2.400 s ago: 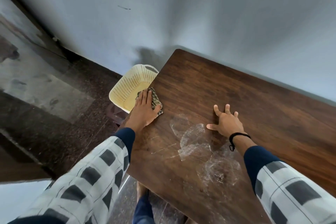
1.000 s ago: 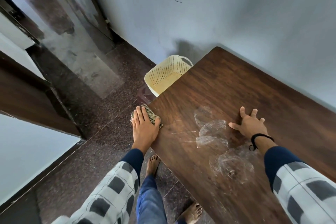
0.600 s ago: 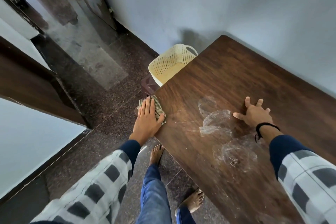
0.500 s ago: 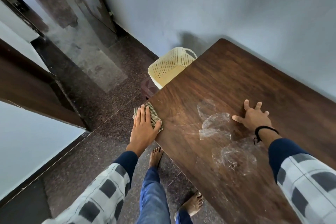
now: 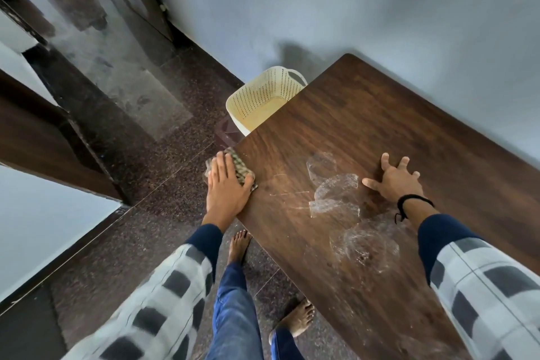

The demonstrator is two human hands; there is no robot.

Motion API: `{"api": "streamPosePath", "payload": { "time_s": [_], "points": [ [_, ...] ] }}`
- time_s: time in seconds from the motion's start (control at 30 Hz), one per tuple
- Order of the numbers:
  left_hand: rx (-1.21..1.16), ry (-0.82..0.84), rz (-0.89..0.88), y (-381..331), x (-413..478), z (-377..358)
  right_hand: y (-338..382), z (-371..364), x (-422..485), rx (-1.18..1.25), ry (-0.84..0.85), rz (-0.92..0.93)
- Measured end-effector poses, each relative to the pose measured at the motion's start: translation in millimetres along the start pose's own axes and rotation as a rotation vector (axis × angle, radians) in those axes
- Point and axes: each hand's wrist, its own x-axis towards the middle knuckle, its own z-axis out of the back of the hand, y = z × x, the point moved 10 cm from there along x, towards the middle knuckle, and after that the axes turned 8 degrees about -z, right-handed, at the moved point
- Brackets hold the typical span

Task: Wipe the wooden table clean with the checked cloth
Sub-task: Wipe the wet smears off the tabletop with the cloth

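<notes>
A pale grey wall (image 5: 380, 9) fills the upper part of the view, and below it on the left is a dark speckled stone floor (image 5: 140, 184). The wooden table (image 5: 394, 131) stands with its far long side along the wall; its brown top has pale scratches and smears near the middle. The person stands at the table's left edge in blue jeans (image 5: 236, 316), with both bare feet on the floor, and wears sleeves with grey and white checks and dark blue cuffs. A cream plastic basket (image 5: 257, 96) with small holes stands on the floor side, just beside the table's far left corner. Several pieces of clear crumpled plastic (image 5: 336, 193) lie on the table top between the two hands. The left hand (image 5: 226, 187) lies flat, fingers straight and together, and presses down on the checked cloth (image 5: 241, 168), which is right at the left edge of the table, partly over it. The right hand (image 5: 394, 181) rests on the table top with the fingers spread wide and holds nothing; it is just beside the plastic. A black cord bracelet (image 5: 409, 202) is around the right wrist.
</notes>
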Motion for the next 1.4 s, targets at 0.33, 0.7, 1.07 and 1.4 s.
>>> {"api": "streamPosePath", "payload": {
  "time_s": [0.33,0.7,1.07,1.4],
  "points": [
    [-0.101,-0.04,0.207,26,15,11,-2,-1,1,0.015,-0.005,-0.005],
    [-0.035,-0.016,0.108,-9,-15,-11,2,0,-1,0.023,0.0,-0.023],
    [-0.047,-0.059,0.091,-3,-49,-19,1,0,-2,0.011,0.002,-0.012],
    [0.011,0.014,-0.003,-66,12,-21,2,-1,-2,0.032,0.003,-0.019]
  ]
}}
